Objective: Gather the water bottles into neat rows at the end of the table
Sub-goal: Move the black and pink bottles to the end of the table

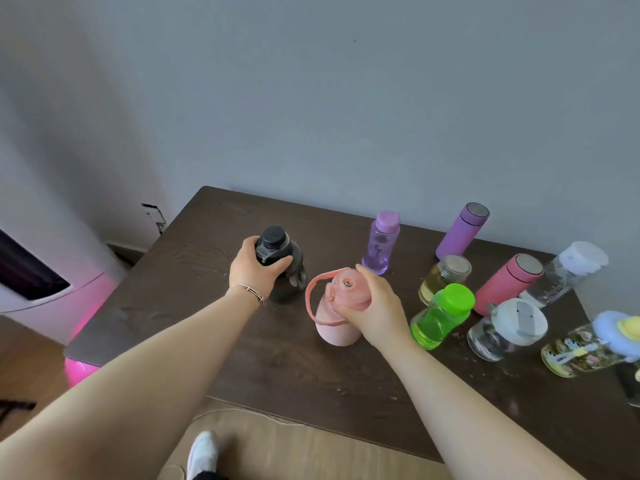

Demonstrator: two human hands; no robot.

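Though cropped, rightmost bottle (632,382) upright

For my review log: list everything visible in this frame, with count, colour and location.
Table: 1, dark brown wood, against the wall.
Black bottle: 1, table's left part, in left grip.
Pale pink bottle with loop handle: 1, centre, in right grip.
Clear purple bottle: 1, behind centre.
Purple flask: 1, rear right.
Yellowish bottle: 1, steel cap.
Green bottle: 1, front of group.
Pink flask: 1, right.
Clear bottles, white lids: 2, right.
Patterned bottle, blue lid: 1, far right.
White appliance: 1, left, pink glow.
Left hand; right hand; bracelet; white shoe.
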